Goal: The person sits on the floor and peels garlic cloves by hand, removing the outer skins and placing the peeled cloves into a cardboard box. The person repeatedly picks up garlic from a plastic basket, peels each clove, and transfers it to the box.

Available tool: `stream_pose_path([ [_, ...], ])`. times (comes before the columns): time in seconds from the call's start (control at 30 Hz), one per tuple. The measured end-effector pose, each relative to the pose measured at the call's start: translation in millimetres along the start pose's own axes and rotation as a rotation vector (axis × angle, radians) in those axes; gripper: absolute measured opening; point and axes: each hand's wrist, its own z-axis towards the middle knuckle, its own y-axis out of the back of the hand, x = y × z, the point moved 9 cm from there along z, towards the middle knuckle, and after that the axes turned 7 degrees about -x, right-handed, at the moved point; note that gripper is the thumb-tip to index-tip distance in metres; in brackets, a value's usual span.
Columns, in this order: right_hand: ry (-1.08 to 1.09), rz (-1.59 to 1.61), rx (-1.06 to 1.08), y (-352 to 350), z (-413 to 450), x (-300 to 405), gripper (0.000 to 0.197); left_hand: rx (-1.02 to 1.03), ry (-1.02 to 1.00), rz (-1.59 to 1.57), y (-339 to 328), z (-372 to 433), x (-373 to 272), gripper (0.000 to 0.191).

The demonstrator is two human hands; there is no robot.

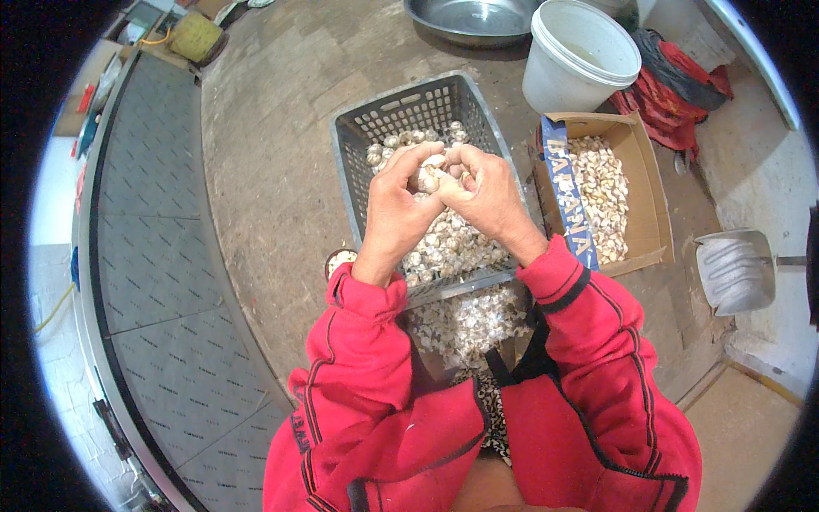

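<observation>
Above a dark plastic crate [343, 160], my two hands meet around a garlic bulb [427, 180]. My left hand [402, 200] grips the bulb from the left with its thumb and fingers. The thumb of my right hand [489, 192] presses against the bulb's right side, while a garlic clove [468, 182] shows between its curled fingers. My fingers partly cover the bulb. Under my hands, the crate holds whole garlic bulbs [419, 136] at its far end and many more pieces of garlic [451, 246] nearer me.
Right of the crate, an open cardboard box [649, 192] holds loose cloves [598, 192]. Behind it stand a white bucket [544, 73] and a metal basin [473, 35]. Garlic skins [470, 323] lie before my lap. A small bowl [330, 259] sits left; a dustpan [736, 272] lies right.
</observation>
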Motion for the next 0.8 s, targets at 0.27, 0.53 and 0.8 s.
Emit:
stream_pose_path([
  [0.27,-0.044,0.036,0.120,-5.7,3.5,-4.4,0.039,0.189,0.101,0.018,-8.6,-2.8,2.3,0.046],
  [0.53,0.088,-0.122,-0.001,-6.6,3.1,-12.8,0.031,0.157,0.156,0.034,-12.1,-5.6,11.5,0.046],
  [0.8,-0.368,0.669,0.100,-6.5,2.5,-26.9,0.013,0.031,0.328,-0.549,-7.2,-2.0,16.1,0.054],
])
